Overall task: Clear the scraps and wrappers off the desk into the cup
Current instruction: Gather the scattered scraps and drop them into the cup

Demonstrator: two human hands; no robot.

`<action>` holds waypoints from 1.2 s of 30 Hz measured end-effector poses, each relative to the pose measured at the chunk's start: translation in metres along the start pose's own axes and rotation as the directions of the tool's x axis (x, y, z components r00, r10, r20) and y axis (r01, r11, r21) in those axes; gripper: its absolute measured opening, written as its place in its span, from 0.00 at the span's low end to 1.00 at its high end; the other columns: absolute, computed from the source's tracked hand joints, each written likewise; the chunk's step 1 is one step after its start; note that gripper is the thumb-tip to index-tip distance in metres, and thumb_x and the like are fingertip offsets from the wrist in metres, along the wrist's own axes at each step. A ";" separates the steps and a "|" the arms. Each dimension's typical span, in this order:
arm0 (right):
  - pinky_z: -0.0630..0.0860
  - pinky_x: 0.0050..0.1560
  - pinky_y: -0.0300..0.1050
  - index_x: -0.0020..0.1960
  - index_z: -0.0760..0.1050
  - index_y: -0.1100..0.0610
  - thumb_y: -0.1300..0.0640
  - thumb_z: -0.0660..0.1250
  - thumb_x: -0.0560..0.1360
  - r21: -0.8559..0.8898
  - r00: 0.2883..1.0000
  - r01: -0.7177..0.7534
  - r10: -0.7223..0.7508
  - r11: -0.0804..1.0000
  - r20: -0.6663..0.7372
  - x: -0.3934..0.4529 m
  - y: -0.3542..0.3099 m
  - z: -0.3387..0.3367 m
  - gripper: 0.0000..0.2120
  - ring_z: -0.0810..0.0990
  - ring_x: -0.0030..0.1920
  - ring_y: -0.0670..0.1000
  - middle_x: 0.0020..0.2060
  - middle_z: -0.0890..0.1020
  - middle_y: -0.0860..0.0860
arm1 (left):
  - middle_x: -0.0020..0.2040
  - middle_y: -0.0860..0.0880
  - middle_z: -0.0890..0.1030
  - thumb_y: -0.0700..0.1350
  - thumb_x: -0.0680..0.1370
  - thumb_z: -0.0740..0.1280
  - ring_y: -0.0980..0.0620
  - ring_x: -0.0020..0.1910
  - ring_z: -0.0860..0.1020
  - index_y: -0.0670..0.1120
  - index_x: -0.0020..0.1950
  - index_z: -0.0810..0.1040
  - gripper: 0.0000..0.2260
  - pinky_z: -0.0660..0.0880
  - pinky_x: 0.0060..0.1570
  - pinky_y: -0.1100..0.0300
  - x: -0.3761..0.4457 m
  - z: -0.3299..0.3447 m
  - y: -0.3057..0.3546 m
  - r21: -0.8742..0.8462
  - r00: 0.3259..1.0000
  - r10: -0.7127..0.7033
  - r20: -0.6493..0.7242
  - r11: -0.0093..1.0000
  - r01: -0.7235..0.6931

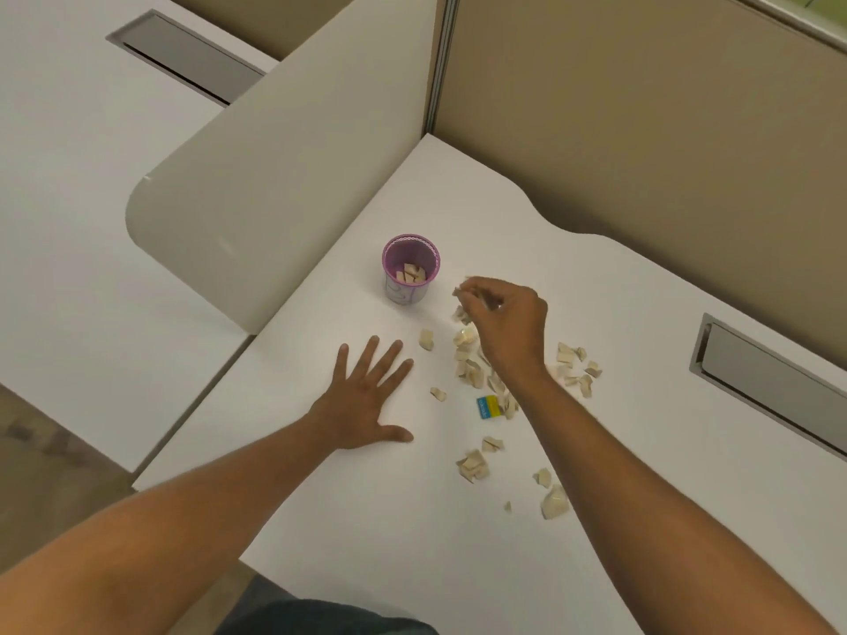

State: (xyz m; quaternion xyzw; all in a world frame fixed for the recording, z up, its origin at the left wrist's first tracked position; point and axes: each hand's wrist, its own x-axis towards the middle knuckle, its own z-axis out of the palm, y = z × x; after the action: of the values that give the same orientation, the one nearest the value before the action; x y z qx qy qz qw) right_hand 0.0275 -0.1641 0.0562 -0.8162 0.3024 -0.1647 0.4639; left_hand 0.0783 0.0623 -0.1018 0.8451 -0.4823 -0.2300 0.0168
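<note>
Right grip [504,313]: pinching my scrap [459,291], 3 o'clock of cup [411,268]
Left grip [366,396]: released, flat on surface [641,313]
Scraps [470,364]: scattered under my right arm

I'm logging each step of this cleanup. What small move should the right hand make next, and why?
Probably carry the right hand a little left, over the cup, and let go. Its fingertips seem pinched on a scrap, raised beside the rim, and the cup already holds a few; many scraps remain on the desk.
</note>
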 end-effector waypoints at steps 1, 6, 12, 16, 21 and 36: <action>0.79 0.48 0.29 0.46 0.87 0.52 0.58 0.74 0.74 -0.041 0.998 0.064 -0.063 0.997 0.026 0.014 -0.009 0.010 0.04 0.85 0.43 0.39 0.39 0.86 0.38 | 0.84 0.53 0.29 0.85 0.69 0.48 0.42 0.83 0.29 0.57 0.84 0.34 0.54 0.32 0.78 0.30 0.001 0.003 -0.001 0.008 1.000 0.009 0.008 1.000 -0.009; 0.83 0.53 0.43 0.52 0.86 0.56 0.60 0.72 0.76 -0.276 0.940 0.329 -0.284 0.903 0.190 0.068 -0.026 0.053 0.06 0.85 0.49 0.49 0.49 0.88 0.50 | 0.82 0.51 0.24 0.88 0.63 0.47 0.40 0.80 0.24 0.56 0.82 0.28 0.60 0.28 0.74 0.28 0.008 0.007 -0.007 0.035 0.999 0.026 0.041 0.999 -0.028; 0.81 0.54 0.48 0.55 0.85 0.56 0.60 0.67 0.78 -0.523 0.845 0.485 -0.223 0.701 0.486 0.090 -0.021 0.077 0.09 0.83 0.52 0.55 0.52 0.86 0.54 | 0.81 0.50 0.23 0.88 0.63 0.46 0.39 0.80 0.24 0.56 0.82 0.28 0.59 0.28 0.74 0.28 0.008 0.009 -0.007 0.018 0.999 0.029 0.028 0.999 -0.029; 0.75 0.42 0.37 0.52 0.85 0.57 0.62 0.69 0.74 -0.582 0.825 0.445 -0.059 0.680 0.562 0.096 -0.025 0.082 0.09 0.85 0.45 0.53 0.45 0.85 0.53 | 0.82 0.50 0.24 0.87 0.64 0.46 0.38 0.80 0.24 0.56 0.82 0.27 0.59 0.28 0.74 0.27 0.008 0.008 -0.007 0.008 0.999 0.033 0.027 0.999 -0.033; 0.76 0.43 0.42 0.58 0.84 0.54 0.58 0.72 0.75 -0.596 0.804 0.488 -0.064 0.638 0.591 0.102 -0.037 0.076 0.12 0.84 0.46 0.55 0.51 0.86 0.54 | 0.82 0.49 0.25 0.87 0.64 0.46 0.38 0.80 0.25 0.55 0.82 0.28 0.59 0.28 0.74 0.27 0.007 0.007 -0.007 0.020 0.999 0.032 0.021 0.999 -0.032; 0.75 0.61 0.57 0.65 0.80 0.52 0.52 0.62 0.83 -0.499 0.799 0.535 -0.218 0.681 0.560 0.014 0.065 0.020 0.14 0.75 0.64 0.58 0.65 0.80 0.52 | 0.84 0.48 0.28 0.88 0.64 0.45 0.37 0.82 0.28 0.55 0.84 0.32 0.59 0.33 0.75 0.25 0.007 0.006 -0.007 0.046 0.999 0.031 0.024 0.998 -0.032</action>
State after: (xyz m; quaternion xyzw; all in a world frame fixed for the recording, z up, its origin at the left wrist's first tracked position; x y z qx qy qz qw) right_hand 0.0267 -0.1852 -0.0104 -0.9831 0.0412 0.0492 0.1712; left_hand 0.0846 0.0619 -0.1120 0.8349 -0.5008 -0.2283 -0.0050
